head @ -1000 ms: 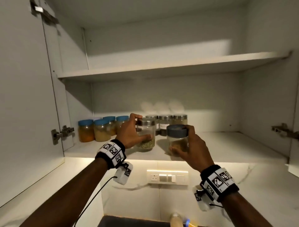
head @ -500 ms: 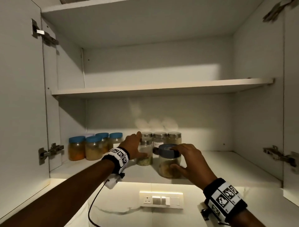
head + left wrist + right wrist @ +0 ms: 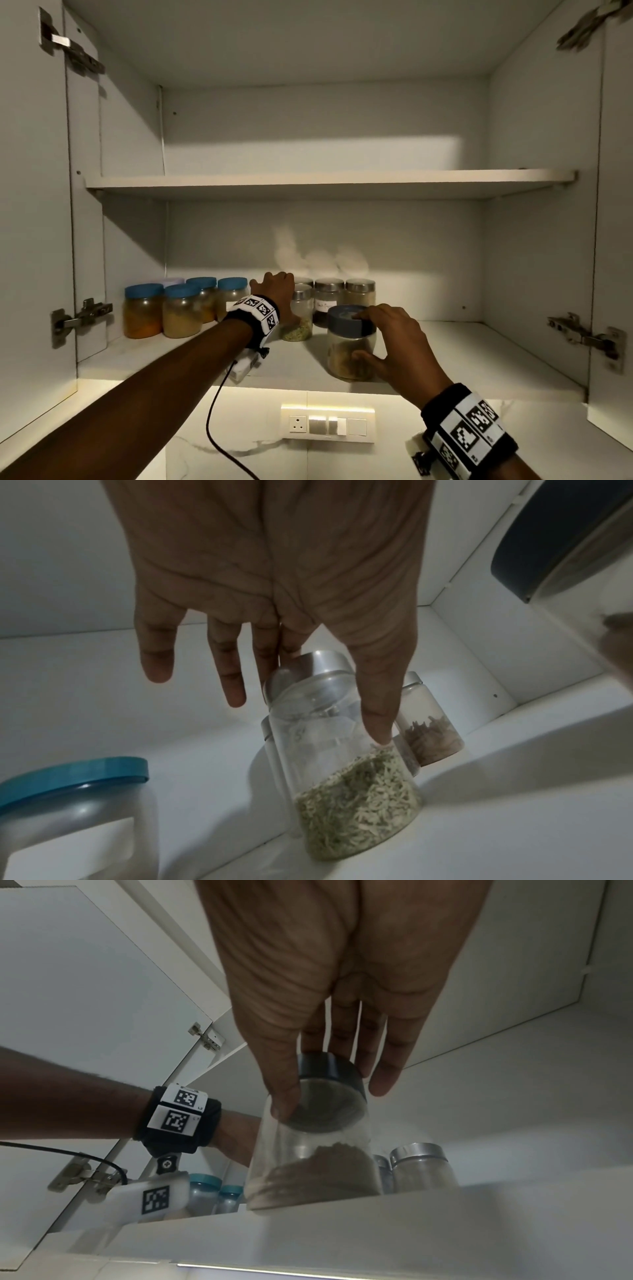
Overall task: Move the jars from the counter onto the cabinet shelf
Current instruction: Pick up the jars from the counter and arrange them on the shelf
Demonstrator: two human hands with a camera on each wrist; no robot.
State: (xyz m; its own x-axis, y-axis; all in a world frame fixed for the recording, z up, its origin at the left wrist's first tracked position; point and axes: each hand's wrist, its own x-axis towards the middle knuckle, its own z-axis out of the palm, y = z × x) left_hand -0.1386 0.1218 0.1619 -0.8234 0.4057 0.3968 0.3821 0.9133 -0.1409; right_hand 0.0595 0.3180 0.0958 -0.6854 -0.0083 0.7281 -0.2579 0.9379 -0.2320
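On the lower cabinet shelf stands a glass jar of green seeds with a silver lid. My left hand reaches past it with straight, spread fingers. Only its thumb lies against the glass of the seed jar. Nearer the shelf's front edge stands a jar of brown powder with a dark blue lid. My right hand grips it, fingers over the lid and thumb on the glass. The right wrist view shows the thumb pressed to that jar.
Several blue-lidded jars stand at the shelf's left. Silver-lidded jars stand at the back, behind the seed jar. An upper shelf runs overhead. Both doors are open, with hinges at left and right. A switch panel sits below.
Both hands have carried their jars further in, and both jars now stand on the lower shelf. The left fingers have straightened off the seed jar. The head view has tilted upward.
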